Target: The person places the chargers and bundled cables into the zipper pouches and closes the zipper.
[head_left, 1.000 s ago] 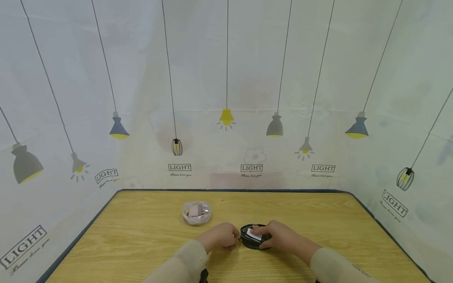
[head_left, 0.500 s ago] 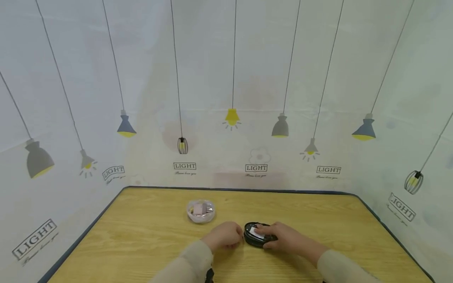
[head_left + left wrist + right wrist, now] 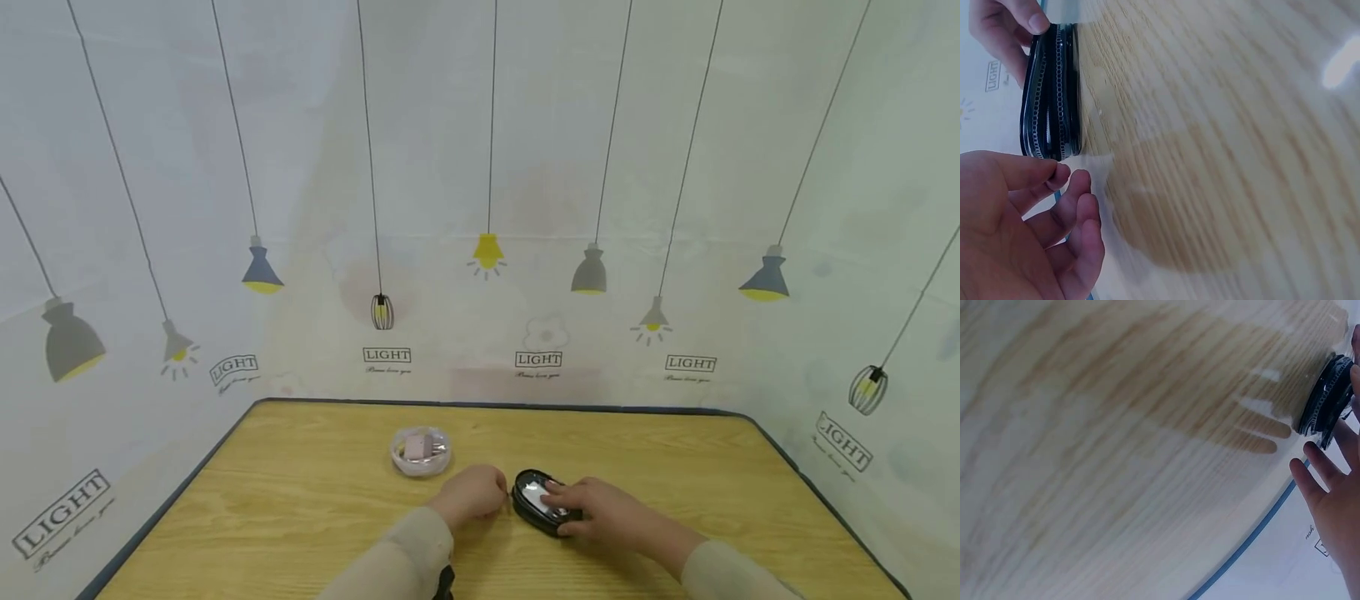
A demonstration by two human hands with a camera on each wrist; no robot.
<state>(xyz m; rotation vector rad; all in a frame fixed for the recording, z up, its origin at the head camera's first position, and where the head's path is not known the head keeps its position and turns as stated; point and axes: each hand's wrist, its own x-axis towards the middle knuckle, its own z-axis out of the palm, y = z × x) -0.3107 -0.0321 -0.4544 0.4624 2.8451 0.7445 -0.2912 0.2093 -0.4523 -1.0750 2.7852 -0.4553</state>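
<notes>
A small black zip pouch (image 3: 528, 508) with a clear, shiny top lies on the wooden table, something white showing through it. My right hand (image 3: 611, 510) grips its right end, the fingers on top and the thumb at the near side. At the opposite end my left hand (image 3: 474, 492) pinches the zipper with thumb and index finger; the pull itself is hidden between them. In the left wrist view two rows of zipper teeth run apart along the side of the pouch (image 3: 1050, 94), with a dark gap between them. The other left fingers (image 3: 1088, 215) curl loosely below.
A round, clear plastic container (image 3: 397, 467) holding a pale pink plug (image 3: 417, 447) stands farther back on the left. The wooden table (image 3: 300, 517) has a dark edge, and a pale cloth wall printed with lamps (image 3: 487, 250) rises behind and at both sides.
The pouch has turned slightly under my right hand, its near right end now closer to me. Its clear top looks flatter and shows more. My left hand stays at its left end.
</notes>
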